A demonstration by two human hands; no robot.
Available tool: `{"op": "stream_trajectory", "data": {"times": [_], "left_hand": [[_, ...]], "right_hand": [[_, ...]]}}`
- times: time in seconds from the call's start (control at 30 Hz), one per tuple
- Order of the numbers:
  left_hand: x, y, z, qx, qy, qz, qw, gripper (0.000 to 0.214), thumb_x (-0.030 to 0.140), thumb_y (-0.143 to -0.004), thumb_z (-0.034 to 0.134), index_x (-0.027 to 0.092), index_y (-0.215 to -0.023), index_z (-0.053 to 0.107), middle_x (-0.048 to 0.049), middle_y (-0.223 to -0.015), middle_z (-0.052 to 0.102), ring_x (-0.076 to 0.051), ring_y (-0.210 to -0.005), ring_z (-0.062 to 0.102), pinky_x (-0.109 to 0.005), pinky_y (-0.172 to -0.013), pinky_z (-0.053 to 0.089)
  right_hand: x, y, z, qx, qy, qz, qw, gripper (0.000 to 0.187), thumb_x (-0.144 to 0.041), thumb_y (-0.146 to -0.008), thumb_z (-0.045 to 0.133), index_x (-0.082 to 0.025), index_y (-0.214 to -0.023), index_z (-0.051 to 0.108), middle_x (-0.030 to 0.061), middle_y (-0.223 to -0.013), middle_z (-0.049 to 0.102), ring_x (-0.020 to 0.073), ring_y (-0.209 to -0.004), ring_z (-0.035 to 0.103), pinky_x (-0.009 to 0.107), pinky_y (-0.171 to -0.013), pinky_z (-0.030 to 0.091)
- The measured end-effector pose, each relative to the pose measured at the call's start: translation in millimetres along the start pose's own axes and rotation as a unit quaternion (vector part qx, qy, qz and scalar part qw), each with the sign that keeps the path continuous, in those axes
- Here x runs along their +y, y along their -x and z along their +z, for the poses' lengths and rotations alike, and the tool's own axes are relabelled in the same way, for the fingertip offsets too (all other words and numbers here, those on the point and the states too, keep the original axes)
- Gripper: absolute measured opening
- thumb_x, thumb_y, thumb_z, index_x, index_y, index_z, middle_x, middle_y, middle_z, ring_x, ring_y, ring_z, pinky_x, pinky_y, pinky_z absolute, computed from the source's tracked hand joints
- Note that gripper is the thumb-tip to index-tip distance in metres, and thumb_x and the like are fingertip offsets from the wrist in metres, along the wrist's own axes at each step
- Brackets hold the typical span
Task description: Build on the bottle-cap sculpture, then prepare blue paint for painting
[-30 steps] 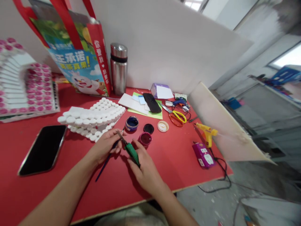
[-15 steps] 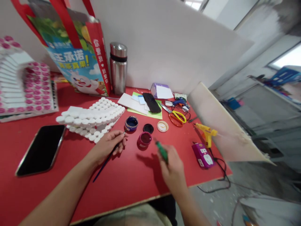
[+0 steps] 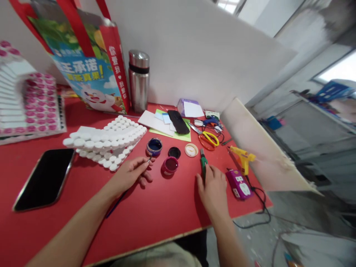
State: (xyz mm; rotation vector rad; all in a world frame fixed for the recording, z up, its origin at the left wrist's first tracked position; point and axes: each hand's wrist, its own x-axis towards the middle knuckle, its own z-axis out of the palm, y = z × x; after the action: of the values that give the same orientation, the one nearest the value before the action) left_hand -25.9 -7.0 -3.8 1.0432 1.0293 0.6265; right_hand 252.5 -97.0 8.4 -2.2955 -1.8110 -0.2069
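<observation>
My left hand (image 3: 132,173) pinches a thin dark-blue paintbrush (image 3: 118,203); its tip points toward the jar of dark blue paint (image 3: 154,150), and its handle slants down under the palm. To the right stands an open jar of deep red paint (image 3: 170,158). My right hand (image 3: 214,189) has its fingers around a green utility knife (image 3: 203,162), low over the red table, blade end pointing away. Behind the red jar lie a black lid (image 3: 174,152) and a cream lid (image 3: 191,150).
A white piece made of small round discs (image 3: 105,139) and a phone (image 3: 44,180) lie at left. A steel flask (image 3: 139,81) and a shopping bag (image 3: 94,78) stand behind. Scissors (image 3: 209,140), a yellow glue gun (image 3: 243,157) and a purple power strip (image 3: 239,184) are at right.
My right hand has moved right and down with the utility knife, away from the red jar. My left hand stays near the blue jar with the paintbrush.
</observation>
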Motion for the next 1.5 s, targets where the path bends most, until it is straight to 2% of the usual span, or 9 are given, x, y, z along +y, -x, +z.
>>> {"op": "stream_trajectory", "data": {"times": [0.1,0.23,0.4,0.67,1.03,1.17,1.23,1.33,1.5], "left_hand": [[-1.6,-1.7,0.8,-0.016,0.007,-0.001,1.0,0.055,0.058,-0.089,0.065,0.012,-0.119,0.059,-0.0093,-0.079,0.072,-0.019,-0.061,0.07,-0.029,-0.053,0.055],[-2.5,-3.0,2.5,-0.018,0.019,0.001,1.0,0.063,0.057,-0.088,0.067,0.011,-0.13,0.057,-0.0086,-0.087,0.071,-0.02,-0.064,0.071,-0.03,-0.054,0.055],[0.7,-1.7,3.1,-0.015,0.034,-0.008,0.999,0.07,0.059,-0.083,0.07,0.011,-0.132,0.057,-0.0085,-0.092,0.07,-0.018,-0.062,0.07,-0.031,-0.057,0.055],[0.9,-1.7,2.7,-0.019,0.025,-0.017,0.999,0.068,0.064,-0.081,0.07,0.011,-0.121,0.058,-0.0068,-0.08,0.071,-0.018,-0.06,0.068,-0.031,-0.058,0.054],[2.3,-1.2,0.3,-0.03,0.025,-0.026,0.999,0.058,0.066,-0.082,0.069,0.013,-0.105,0.062,-0.0074,-0.073,0.072,-0.017,-0.056,0.066,-0.03,-0.058,0.053],[3.8,-1.3,0.2,-0.027,0.023,-0.025,0.999,0.054,0.064,-0.083,0.068,0.013,-0.101,0.062,-0.0073,-0.072,0.072,-0.016,-0.054,0.066,-0.028,-0.056,0.052],[3.8,-1.1,0.9,-0.024,0.026,-0.025,0.999,0.051,0.062,-0.085,0.067,0.013,-0.099,0.062,-0.0068,-0.069,0.071,-0.015,-0.053,0.065,-0.027,-0.053,0.052],[3.1,-0.1,4.7,-0.029,0.042,-0.027,0.998,0.046,0.059,-0.087,0.066,0.014,-0.096,0.063,-0.0046,-0.064,0.068,-0.014,-0.049,0.062,-0.024,-0.045,0.048],[0.7,1.4,19.8,-0.052,0.096,-0.036,0.993,0.039,0.052,-0.09,0.066,0.014,-0.097,0.065,-0.0034,-0.07,0.069,-0.008,-0.039,0.05,-0.019,-0.035,0.036]], "right_hand": [[-24.3,5.7,1.8,0.007,-0.151,-0.065,0.986,0.049,-0.046,-0.098,0.062,-0.014,-0.135,0.059,0.0192,-0.127,0.063,0.0329,-0.118,0.061,0.049,-0.101,0.052],[-58.0,-1.0,7.0,-0.064,-0.246,-0.043,0.966,0.058,-0.05,-0.085,0.077,-0.017,-0.129,0.058,0.0128,-0.117,0.066,0.029,-0.106,0.067,0.042,-0.089,0.056],[-73.8,-21.9,10.0,-0.097,-0.256,0.002,0.962,0.047,-0.045,-0.083,0.077,-0.018,-0.118,0.062,0.0089,-0.106,0.069,0.0263,-0.093,0.068,0.038,-0.079,0.053],[-76.9,-48.2,10.8,-0.12,-0.224,-0.002,0.967,0.045,-0.049,-0.084,0.075,-0.018,-0.115,0.062,0.01,-0.11,0.07,0.0279,-0.097,0.068,0.035,-0.077,0.048],[-76.3,-85.4,23.6,-0.082,-0.202,-0.022,0.976,0.055,-0.05,-0.083,0.077,-0.014,-0.122,0.062,0.0147,-0.115,0.071,0.0314,-0.104,0.067,0.039,-0.081,0.05],[-55.6,-74.0,11.0,-0.07,-0.167,-0.036,0.983,0.063,-0.058,-0.086,0.074,-0.013,-0.127,0.059,0.0146,-0.108,0.071,0.0293,-0.094,0.068,0.038,-0.078,0.051],[-32.3,-59.9,4.1,-0.028,-0.118,-0.045,0.992,0.06,-0.063,-0.09,0.067,-0.015,-0.125,0.06,0.0145,-0.106,0.069,0.0285,-0.088,0.066,0.038,-0.076,0.051],[6.2,-39.0,-0.6,0.038,0.007,-0.032,0.999,0.054,-0.061,-0.095,0.061,-0.013,-0.118,0.064,0.019,-0.108,0.065,0.0337,-0.099,0.063,0.044,-0.086,0.05],[35.5,-31.0,1.2,-0.061,0.077,0.026,0.995,0.037,-0.044,-0.102,0.056,-0.008,-0.107,0.065,0.0203,-0.099,0.067,0.032,-0.093,0.064,0.039,-0.079,0.047]]}}
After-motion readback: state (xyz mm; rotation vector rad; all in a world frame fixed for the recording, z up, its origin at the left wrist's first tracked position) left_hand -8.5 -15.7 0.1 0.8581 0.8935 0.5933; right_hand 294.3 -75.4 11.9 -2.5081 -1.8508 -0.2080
